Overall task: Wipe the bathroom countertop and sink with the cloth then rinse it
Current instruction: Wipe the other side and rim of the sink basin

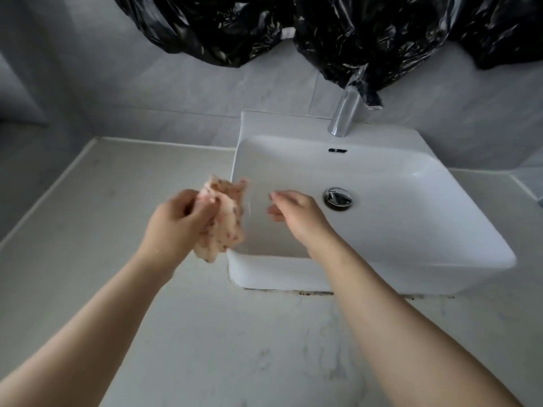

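Note:
My left hand point(176, 221) grips a bunched pale pink cloth point(226, 221) with small red spots, held in the air over the left rim of the white rectangular sink point(411, 230). The cloth looks blurred. My right hand point(296, 212) hovers over the left part of the basin, holding nothing, fingers loosely curled and a little apart. The sink stands on a pale marbled countertop point(235, 348). A chrome drain plug point(338, 197) sits in the basin floor, and a chrome tap point(345, 113) rises behind the basin. No water runs from the tap.
Black plastic sheeting point(367, 39) hangs on the grey tiled wall above and drapes over the top of the tap. Dark grime point(317, 293) lines the sink's front base. The countertop meets the wall at the left and back.

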{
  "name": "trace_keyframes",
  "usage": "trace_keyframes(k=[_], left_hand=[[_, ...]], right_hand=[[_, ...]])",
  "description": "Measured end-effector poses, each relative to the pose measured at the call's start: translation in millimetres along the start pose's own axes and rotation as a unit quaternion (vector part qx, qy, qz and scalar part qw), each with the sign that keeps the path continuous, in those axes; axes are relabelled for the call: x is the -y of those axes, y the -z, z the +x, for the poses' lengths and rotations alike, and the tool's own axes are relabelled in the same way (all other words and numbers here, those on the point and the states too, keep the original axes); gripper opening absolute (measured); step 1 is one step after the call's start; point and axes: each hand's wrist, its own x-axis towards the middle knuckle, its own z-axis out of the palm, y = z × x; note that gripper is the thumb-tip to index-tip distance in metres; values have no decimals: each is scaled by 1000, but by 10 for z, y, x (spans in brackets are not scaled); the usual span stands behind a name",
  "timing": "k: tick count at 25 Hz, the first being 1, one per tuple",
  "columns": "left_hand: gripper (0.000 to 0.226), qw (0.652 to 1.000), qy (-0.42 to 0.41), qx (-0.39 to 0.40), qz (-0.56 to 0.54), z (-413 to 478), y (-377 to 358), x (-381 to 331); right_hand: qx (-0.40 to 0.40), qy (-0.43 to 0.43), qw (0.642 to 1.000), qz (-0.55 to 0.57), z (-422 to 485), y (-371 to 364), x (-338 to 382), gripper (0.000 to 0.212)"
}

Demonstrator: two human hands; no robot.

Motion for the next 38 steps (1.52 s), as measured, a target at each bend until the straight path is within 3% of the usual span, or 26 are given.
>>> trace_keyframes(k=[2, 4, 5, 7, 10, 12, 15, 17, 19, 21, 23, 24, 26, 28, 30, 31, 34, 38], left_hand=[[41, 994, 32, -103, 22, -58, 141, 152], [48, 987, 65, -105, 100, -127, 136, 344], [46, 987, 101, -83, 93, -172, 51, 421], [41, 982, 181, -28, -37, -304, -286, 492], [46, 947, 253, -59, -187, -321, -759, 420], [48, 932, 293, -56, -204, -326, -832, 393], [75, 925, 288, 7, -248, -546, -815, 384], [83, 921, 296, 2, -254, -622, -880, 474], [82, 926, 330, -37, -177, -526, -904, 539], [68, 955, 290, -37, 57, -403, -823, 579], [48, 964, 186, -81, 171, -365, -687, 608], [42, 971, 160, -87, 156, -356, -631, 616], [40, 974, 211, -84, 14, -382, -566, 538], [38, 918, 315, -84, -228, -358, -513, 454], [39, 847, 376, -114, -359, -372, -526, 451], [39, 837, 381, -135, -369, -384, -584, 439], [33, 853, 371, -192, -314, -418, -846, 306], [40, 800, 393, -150, -427, -446, -1023, 77]], right_hand=[[1, -2, 985, -172, 89, 29, -179, 22], [38, -23, 968, -247, 98, 12, -287, 24], [44, -23, 964, -262, 96, 1, -311, 27], [52, -6, 958, -282, 101, -24, -321, 29], [60, 1, 956, -286, 113, -21, -308, 33], [57, -3, 956, -288, 93, -21, -313, 41], [51, 14, 954, -294, 75, -13, -303, 43], [46, 15, 959, -278, 58, -12, -291, 44], [37, 19, 962, -268, 45, -9, -290, 44], [30, 23, 963, -268, 38, -3, -291, 41], [31, 29, 962, -268, 53, 5, -308, 37], [30, 30, 963, -266, 59, 10, -316, 36], [27, 31, 964, -263, 68, 15, -330, 33], [25, 33, 965, -260, 78, 13, -342, 31], [23, 34, 966, -255, 77, 12, -357, 31], [21, 34, 967, -252, 80, 16, -357, 32], [25, 28, 968, -247, 90, 9, -346, 32], [35, 21, 968, -246, 112, 0, -361, 27]])
